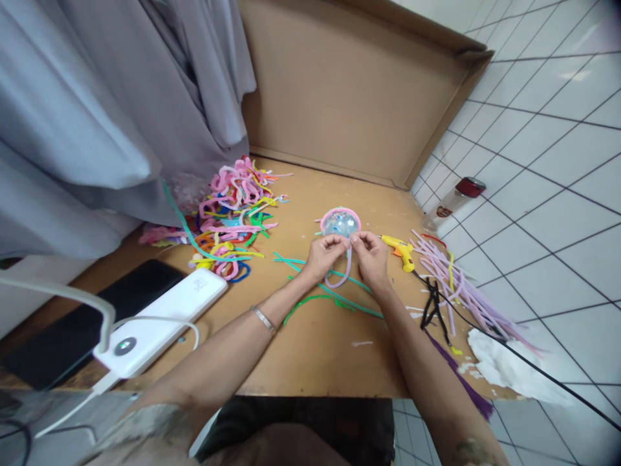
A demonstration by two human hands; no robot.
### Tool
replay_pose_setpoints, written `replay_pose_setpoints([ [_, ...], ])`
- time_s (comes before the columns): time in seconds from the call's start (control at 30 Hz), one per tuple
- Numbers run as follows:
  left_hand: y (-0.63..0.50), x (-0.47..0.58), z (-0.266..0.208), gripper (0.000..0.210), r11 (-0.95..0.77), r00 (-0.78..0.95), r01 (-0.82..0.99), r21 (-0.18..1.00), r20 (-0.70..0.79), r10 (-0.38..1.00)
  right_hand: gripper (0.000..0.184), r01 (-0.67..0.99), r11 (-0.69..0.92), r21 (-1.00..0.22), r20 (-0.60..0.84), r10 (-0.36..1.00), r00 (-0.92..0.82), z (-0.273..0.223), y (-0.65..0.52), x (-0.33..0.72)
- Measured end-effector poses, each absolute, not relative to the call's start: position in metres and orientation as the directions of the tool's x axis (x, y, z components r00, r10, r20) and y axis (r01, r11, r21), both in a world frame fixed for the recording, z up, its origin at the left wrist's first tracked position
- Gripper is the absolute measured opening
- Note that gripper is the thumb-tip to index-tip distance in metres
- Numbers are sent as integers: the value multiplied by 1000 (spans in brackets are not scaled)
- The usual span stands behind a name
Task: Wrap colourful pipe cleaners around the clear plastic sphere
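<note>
Both hands, left hand (324,254) and right hand (369,254), are pinched shut on a lilac pipe cleaner (342,276) at frame centre, just below a pink-rimmed disc (340,222) on the table (310,362).

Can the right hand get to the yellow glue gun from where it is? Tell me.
Probably yes: the glue gun lies just beside the right hand, nothing between them, though that hand is pinching a pink pipe cleaner.

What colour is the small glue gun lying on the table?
The small glue gun is yellow with an orange nozzle, seen in the head view, beside the right hand.
</note>
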State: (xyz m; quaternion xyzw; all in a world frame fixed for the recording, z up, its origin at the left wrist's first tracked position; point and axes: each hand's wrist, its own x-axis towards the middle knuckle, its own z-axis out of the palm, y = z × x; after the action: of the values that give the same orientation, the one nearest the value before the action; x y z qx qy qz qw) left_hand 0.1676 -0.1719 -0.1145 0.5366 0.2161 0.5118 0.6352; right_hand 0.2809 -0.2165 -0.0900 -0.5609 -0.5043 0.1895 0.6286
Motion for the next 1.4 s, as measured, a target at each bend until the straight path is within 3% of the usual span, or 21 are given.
replay_pose_setpoints([
  [0.2, -172, 164, -113, 45, -169, 355, -371, 913, 307, 883, 25, 332, 273, -903, 403, 805, 434, -88, -218, 281],
  [0.47, -172, 163, -113, 27, -334, 170, -296, 895, 394, 903, 23, 340, 295, -893, 424, 802, 420, -87, -219, 279],
  [0.7, -164, 158, -113, 47, -369, 35, -264, 891, 392, 919, 26, 280, 292, -914, 388, 830, 400, -89, -217, 279],
  [0.8, -164, 161, -114, 35, -345, 42, -348, 872, 382, 923, 28, 277, 287, -917, 381, 834, 398, -90, -216, 281],
  [1.17, -172, 166, -112, 44, -202, 355, -360, 911, 334, 873, 24, 270, 313, -911, 403, 817, 413, -90, -216, 283],
  [1.4, -171, 166, -111, 47, -157, 335, -390, 907, 299, 894, 36, 186, 324, -928, 373, 836, 403, -93, -214, 284],
])
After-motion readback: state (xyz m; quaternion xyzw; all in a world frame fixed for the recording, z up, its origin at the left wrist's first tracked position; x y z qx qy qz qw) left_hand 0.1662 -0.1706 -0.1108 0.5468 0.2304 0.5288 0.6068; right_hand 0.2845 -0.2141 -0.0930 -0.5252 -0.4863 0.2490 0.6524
